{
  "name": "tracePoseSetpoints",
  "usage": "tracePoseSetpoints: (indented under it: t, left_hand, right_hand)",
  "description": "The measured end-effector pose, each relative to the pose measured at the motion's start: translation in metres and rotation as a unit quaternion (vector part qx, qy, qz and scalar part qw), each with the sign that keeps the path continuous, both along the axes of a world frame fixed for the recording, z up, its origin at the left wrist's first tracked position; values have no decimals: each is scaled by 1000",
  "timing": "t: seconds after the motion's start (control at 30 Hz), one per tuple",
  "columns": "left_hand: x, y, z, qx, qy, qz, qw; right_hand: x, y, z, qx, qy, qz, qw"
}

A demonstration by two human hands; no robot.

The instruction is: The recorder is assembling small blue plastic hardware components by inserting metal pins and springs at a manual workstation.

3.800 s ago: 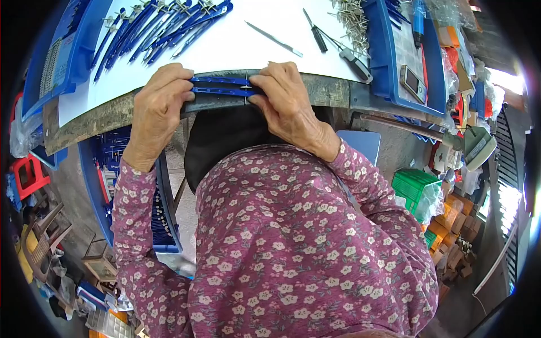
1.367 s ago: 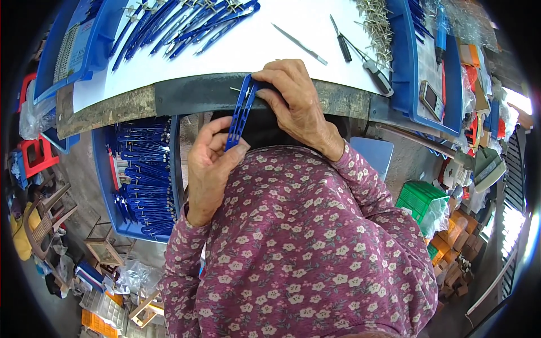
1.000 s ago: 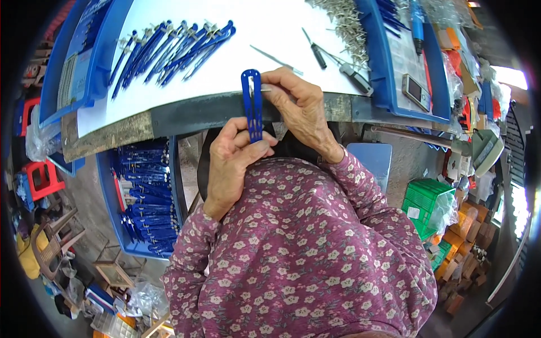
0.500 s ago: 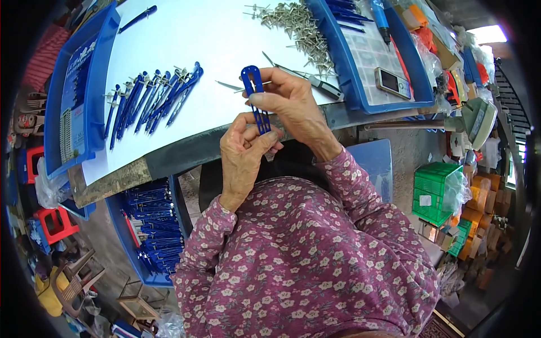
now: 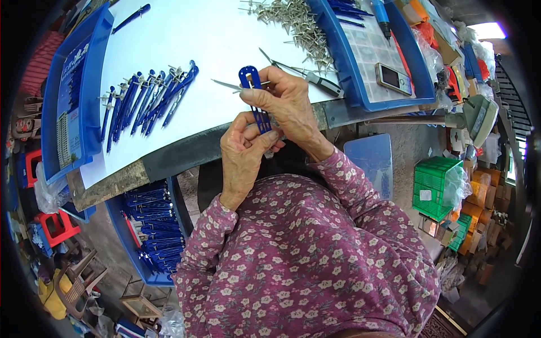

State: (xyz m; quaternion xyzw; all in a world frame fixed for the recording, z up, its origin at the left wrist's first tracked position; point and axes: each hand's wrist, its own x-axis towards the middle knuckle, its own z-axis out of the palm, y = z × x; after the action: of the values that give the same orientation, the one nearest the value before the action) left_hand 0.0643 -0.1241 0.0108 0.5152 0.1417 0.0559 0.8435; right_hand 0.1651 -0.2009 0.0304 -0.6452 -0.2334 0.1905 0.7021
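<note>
Near the table's front edge, my left hand (image 5: pixel 242 160) pinches the lower end of a blue slotted metal clip (image 5: pixel 249 77) with several long prongs. My right hand (image 5: pixel 290 104) grips the same clip higher up, thumb across its front, its rounded head showing above. A pointed silver blade tip (image 5: pixel 224 84) sticks out left of the right fingers; whether it is held or lies behind them I cannot tell. To the left on the white table top (image 5: pixel 208 34) lies a row of similar blue clips (image 5: pixel 149 98), several with small silver pieces on them.
A heap of small silver metal parts (image 5: pixel 298 31) lies at the back, near a dark-handled pointed tool (image 5: pixel 324 83). Blue trays stand left (image 5: pixel 90 112) and right (image 5: pixel 360 93), the right one holding a phone (image 5: pixel 393 79). Below the table, a blue bin (image 5: pixel 152 276) holds many clips.
Both hands keep hold of the clip, and its head tilts slightly. The view has shifted a little, moving the table things slightly left.
</note>
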Motion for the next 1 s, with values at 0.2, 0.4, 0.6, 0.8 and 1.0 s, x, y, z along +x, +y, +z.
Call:
tracePoseSetpoints:
  t: [0.2, 0.4, 0.6, 0.8, 1.0]
  left_hand:
    - [1, 0, -2, -2, 1, -8, 1000]
    - [2, -1, -3, -2, 2, -3, 1000]
    - [0, 0, -2, 12, 2, -3, 1000]
    - [-1, 2, 0, -3, 6, -3, 1000]
    - [-7, 10, 1, 0, 11, 2, 1000]
  right_hand:
    - [4, 3, -8, -22, -33, -18, 999]
    - [7, 5, -15, -20, -55, -29, 998]
    - [10, 4, -12, -66, -16, 8, 998]
    - [6, 6, -12, -62, 47, 15, 997]
    - [4, 10, -23, 24, 26, 28, 999]
